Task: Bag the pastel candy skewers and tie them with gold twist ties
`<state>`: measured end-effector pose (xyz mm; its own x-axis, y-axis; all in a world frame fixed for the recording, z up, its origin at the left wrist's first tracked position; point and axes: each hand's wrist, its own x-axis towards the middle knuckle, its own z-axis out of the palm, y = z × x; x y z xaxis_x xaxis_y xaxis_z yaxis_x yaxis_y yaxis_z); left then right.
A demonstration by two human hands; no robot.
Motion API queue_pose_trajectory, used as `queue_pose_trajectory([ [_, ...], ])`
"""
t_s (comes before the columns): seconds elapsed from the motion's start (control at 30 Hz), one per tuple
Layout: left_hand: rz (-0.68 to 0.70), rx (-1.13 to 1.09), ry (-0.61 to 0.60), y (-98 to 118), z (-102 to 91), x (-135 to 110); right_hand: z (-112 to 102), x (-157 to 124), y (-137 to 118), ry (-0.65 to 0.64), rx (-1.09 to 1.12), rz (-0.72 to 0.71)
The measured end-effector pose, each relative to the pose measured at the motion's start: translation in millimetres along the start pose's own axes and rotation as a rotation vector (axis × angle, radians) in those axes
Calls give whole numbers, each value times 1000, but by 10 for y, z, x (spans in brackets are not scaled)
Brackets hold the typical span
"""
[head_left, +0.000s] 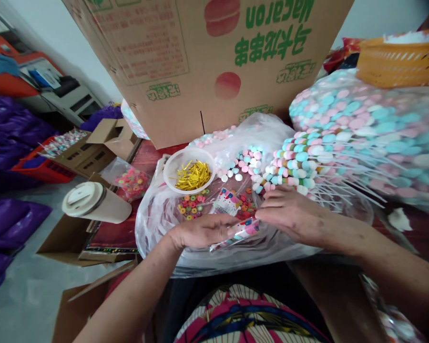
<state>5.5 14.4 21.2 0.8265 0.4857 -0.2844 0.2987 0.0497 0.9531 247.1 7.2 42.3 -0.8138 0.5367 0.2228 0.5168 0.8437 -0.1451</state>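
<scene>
My left hand [203, 231] is closed round a small clear candy bag [248, 228] with a colourful printed end. Pastel candy pieces show through its clear part. The fingers of my right hand [295, 212] are drawn together at the bag's printed end, the thumb side hidden. Under my hands a crumpled plastic sheet [153, 228] bears loose ring candies [193, 205] and a pile of flat printed bags [226, 202]. Just beyond my right hand lie several candy skewers [303, 162] on white sticks.
A white bowl [169, 178] holds gold twist ties [195, 176]. Loose pastel candies [248, 159] lie behind it. A lidded cup [107, 205] and a bag of ring candies [132, 182] stand left. A tall carton [186, 105] blocks the back; a big candy bag [389, 124] fills the right.
</scene>
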Motion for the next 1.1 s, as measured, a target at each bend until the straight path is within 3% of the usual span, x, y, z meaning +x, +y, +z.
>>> queue_pose_trajectory([
  [0.1,-84,-142,14,-31,25,-60,-34,50,13,18,-12,-27],
  [0.33,-115,-456,362,-184,362,46,103,222,-77,-66,-70,-8],
  [0.43,-96,-481,532,-235,348,15,169,222,-114,122,74,186],
  [0.53,-30,-265,729,-252,329,5,281,211,-218,347,437,553],
  [0.67,-17,311,885,-213,384,15,521,298,-479,178,1021,750],
  [0.73,-53,430,881,-189,412,-13,603,374,-589,199,1194,819],
  [0.8,-17,356,802,-178,410,-71,630,438,-654,294,1300,849],
  [0.87,55,167,630,-180,372,-143,624,472,-677,334,1336,822],
  [0.93,76,-4,408,-185,308,-206,613,483,-678,289,1292,795],
  [1.0,32,-33,276,-180,238,-247,606,490,-668,213,1079,719],
  [1.1,-45,74,313,-149,157,-284,565,541,-649,255,452,481],
])
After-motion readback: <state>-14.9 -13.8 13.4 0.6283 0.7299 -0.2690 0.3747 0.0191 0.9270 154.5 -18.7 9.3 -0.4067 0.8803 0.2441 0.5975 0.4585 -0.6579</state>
